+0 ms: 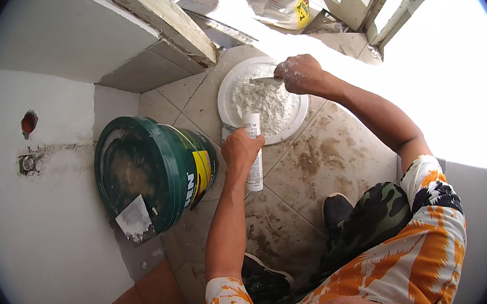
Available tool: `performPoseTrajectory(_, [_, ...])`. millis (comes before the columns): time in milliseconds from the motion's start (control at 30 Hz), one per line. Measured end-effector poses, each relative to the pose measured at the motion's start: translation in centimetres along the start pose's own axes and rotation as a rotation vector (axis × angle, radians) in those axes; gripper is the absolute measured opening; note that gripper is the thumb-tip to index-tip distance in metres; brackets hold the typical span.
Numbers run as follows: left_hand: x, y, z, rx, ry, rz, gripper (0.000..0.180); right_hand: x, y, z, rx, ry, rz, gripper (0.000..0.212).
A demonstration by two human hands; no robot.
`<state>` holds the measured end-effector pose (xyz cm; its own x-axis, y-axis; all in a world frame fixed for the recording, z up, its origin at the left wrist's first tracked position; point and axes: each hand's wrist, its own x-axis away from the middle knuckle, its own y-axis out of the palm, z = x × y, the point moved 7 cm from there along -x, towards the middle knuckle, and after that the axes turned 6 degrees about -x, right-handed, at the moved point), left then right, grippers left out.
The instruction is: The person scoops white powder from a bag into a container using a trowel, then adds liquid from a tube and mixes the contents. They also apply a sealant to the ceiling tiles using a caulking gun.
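A round white tray or lid [301, 123] on the tiled floor bears a heap of white powder [267, 103]. Closed around a white printed cartridge tube [255, 174], my left hand [241, 148] holds it tilted, its upper end over the tray's near edge. My right hand [300, 75], dusted with white, grips a thin metal spoon-like tool [262, 80] from the right side of the tray. The tool's tip is at the powder; its full shape is partly hidden by my fist and the heap.
Left of the tray stands a large green lidded bucket [161, 160], with a white-smeared flat blade [134, 218] on its lid. An open doorway with a worn frame [165, 24] lies ahead, and a printed sack [278, 0] stands beyond it. White wall [44, 232] at left.
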<state>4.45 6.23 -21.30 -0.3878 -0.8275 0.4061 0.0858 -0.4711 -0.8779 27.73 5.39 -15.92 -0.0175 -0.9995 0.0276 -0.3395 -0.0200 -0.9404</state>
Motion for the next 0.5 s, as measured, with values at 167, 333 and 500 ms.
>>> performPoseTrajectory(167, [0.11,-0.04,-0.18,-0.02,0.01,0.01,0.053,-0.03,0.5,0.21,0.015,0.024,-0.048,0.029])
performPoseTrajectory(333, [0.24,0.01,-0.26,-0.025,0.005,-0.006,0.054,0.13,0.69,0.16,0.04,0.014,-0.035,0.028])
performPoseTrajectory(500, [0.3,0.18,-0.33,-0.011,0.003,0.017,0.053,0.13,0.51,-0.52,0.08,-0.06,-0.012,0.024])
